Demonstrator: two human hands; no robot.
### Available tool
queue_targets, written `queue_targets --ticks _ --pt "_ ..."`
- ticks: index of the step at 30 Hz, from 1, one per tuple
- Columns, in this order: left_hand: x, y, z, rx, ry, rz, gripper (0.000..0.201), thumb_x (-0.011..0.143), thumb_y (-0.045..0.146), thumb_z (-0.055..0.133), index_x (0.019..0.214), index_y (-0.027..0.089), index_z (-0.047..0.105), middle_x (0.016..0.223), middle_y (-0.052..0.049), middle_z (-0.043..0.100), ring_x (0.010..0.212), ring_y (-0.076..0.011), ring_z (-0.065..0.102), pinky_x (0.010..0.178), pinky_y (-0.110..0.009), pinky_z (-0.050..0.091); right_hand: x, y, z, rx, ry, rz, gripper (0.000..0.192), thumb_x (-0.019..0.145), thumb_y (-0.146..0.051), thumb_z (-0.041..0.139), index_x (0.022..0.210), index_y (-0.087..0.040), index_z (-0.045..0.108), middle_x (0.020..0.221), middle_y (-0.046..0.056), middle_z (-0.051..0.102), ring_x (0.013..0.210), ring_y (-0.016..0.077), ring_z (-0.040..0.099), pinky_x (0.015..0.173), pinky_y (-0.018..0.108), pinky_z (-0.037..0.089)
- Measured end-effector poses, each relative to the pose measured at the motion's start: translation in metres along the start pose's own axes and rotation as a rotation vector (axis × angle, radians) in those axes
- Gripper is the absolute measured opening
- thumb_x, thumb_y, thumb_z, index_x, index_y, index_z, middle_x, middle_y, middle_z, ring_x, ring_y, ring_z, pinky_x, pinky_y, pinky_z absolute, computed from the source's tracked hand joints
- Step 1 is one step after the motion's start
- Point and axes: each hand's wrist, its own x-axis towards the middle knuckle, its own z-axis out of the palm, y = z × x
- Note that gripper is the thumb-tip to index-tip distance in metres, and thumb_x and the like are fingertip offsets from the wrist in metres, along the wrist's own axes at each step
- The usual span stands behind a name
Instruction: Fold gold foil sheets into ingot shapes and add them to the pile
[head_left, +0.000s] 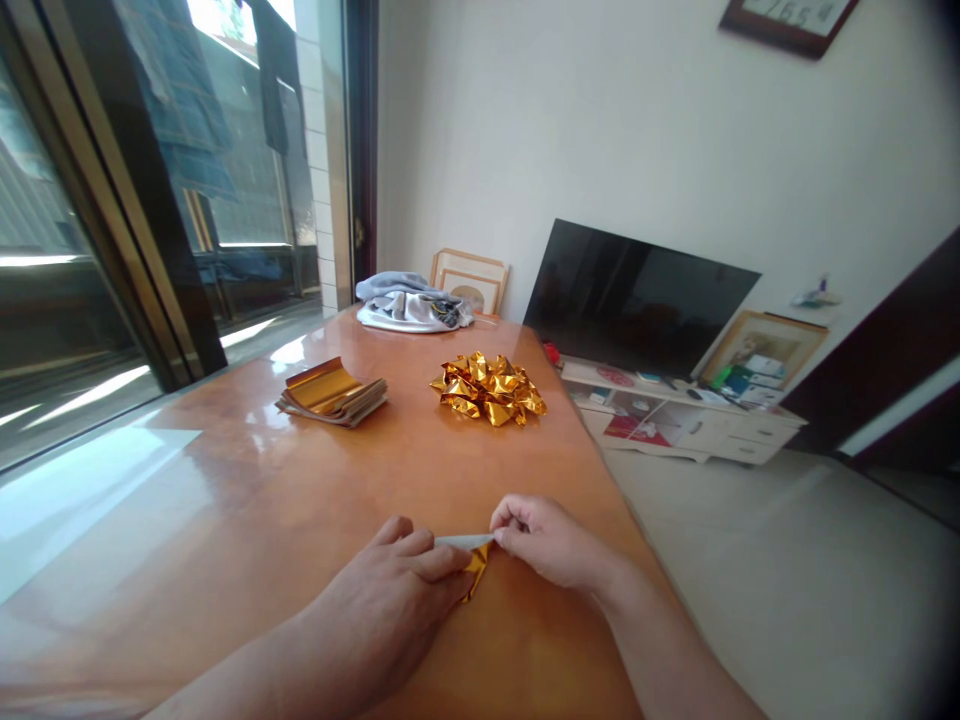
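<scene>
Gold foil paper, a small folded piece with a pale white back showing along its top edge, lies on the orange table right between the person's two hands in the head view. Left hand rests palm-down over the left part of the piece, its fingers laid flat and pressing the sheet onto the tabletop, so only the right tip of the gold side peeks out beyond the fingertips. Right hand is curled, thumb and forefinger pinched closed on the white upper edge of the same piece, just beside the left fingertips and nearly touching them. Beyond the hands, well apart from them toward the far end of the table, sits a heap of crumpled gold folded pieces, slightly to the right of the grip. To the left of that heap, also far ahead of the hands, lies a stack of flat gold sheets. Farther still, at the table's far edge, is a bundle of grey and white cloth. Off to the right of the grip, beyond the table edge, a dark television leans against the wall above a low white cabinet.
</scene>
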Motion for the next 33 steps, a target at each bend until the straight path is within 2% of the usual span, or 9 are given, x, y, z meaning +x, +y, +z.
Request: queue_targets --ticks 8,15,20,24,28,30,33 --pt "-0.002 -0.002 0.005 0.018 0.028 0.013 0.032 0.1 0.026 0.049 0.129 0.032 0.06 0.104 -0.004 0.071 0.087 -0.0221 0.058 0.088 -0.044 0.033 -0.001 0.0 0.001 0.056 0.005 -0.014 0.016 0.088 -0.021 0.054 0.092 -0.019 0.069 0.086 0.0 0.07 0.075 0.0137 0.058 0.064 0.022 0.041" --pt "-0.002 -0.001 0.004 0.067 0.068 -0.004 0.032 0.098 0.025 0.053 0.128 0.033 0.061 0.112 -0.006 0.067 0.092 -0.0215 0.059 0.089 -0.04 0.036 -0.003 0.0 0.001 0.004 -0.006 -0.017 0.021 0.081 -0.014 0.055 0.093 -0.021 0.071 0.082 -0.001 0.069 0.07 0.0131 0.057 0.067 0.022 0.043" --pt "-0.001 -0.001 0.004 0.046 0.028 -0.015 0.028 0.099 0.03 0.053 0.125 0.037 0.062 0.106 -0.003 0.067 0.089 -0.0218 0.057 0.087 -0.041 0.034 -0.006 0.002 -0.001 0.005 -0.021 -0.043 0.022 0.079 -0.011 0.054 0.09 -0.02 0.071 0.079 -0.002 0.066 0.069 0.0125 0.055 0.066 0.021 0.042" --pt "-0.002 -0.003 0.004 0.014 0.032 0.017 0.035 0.101 0.031 0.049 0.135 0.04 0.054 0.109 0.0 0.069 0.088 -0.0216 0.056 0.089 -0.043 0.031 -0.008 0.003 -0.001 0.014 -0.027 -0.062 0.021 0.079 -0.011 0.054 0.088 -0.02 0.071 0.078 -0.002 0.065 0.069 0.0122 0.054 0.064 0.021 0.04" --pt "-0.001 -0.002 0.001 -0.051 0.033 0.009 0.041 0.103 0.027 0.045 0.142 0.038 0.046 0.11 0.002 0.072 0.089 -0.0212 0.056 0.09 -0.043 0.03 -0.011 0.003 -0.002 0.034 -0.024 -0.05 0.019 0.079 -0.011 0.056 0.088 -0.02 0.069 0.076 -0.003 0.063 0.068 0.0117 0.053 0.058 0.02 0.037" --pt "0.0 -0.001 0.0 -0.055 0.035 -0.017 0.038 0.103 0.025 0.045 0.14 0.035 0.048 0.11 0.001 0.072 0.089 -0.0212 0.056 0.091 -0.043 0.03 -0.012 0.002 -0.003 0.061 -0.037 -0.041 0.018 0.079 -0.011 0.057 0.091 -0.02 0.067 0.075 -0.004 0.061 0.067 0.0112 0.051 0.056 0.019 0.036" --pt "0.002 0.001 -0.001 -0.048 0.028 -0.021 0.027 0.102 0.025 0.048 0.126 0.032 0.058 0.103 0.0 0.072 0.087 -0.021 0.056 0.091 -0.043 0.03 -0.014 0.002 -0.006 0.098 -0.077 -0.054 0.02 0.079 -0.011 0.059 0.096 -0.02 0.065 0.075 -0.005 0.059 0.066 0.0105 0.05 0.057 0.019 0.037"
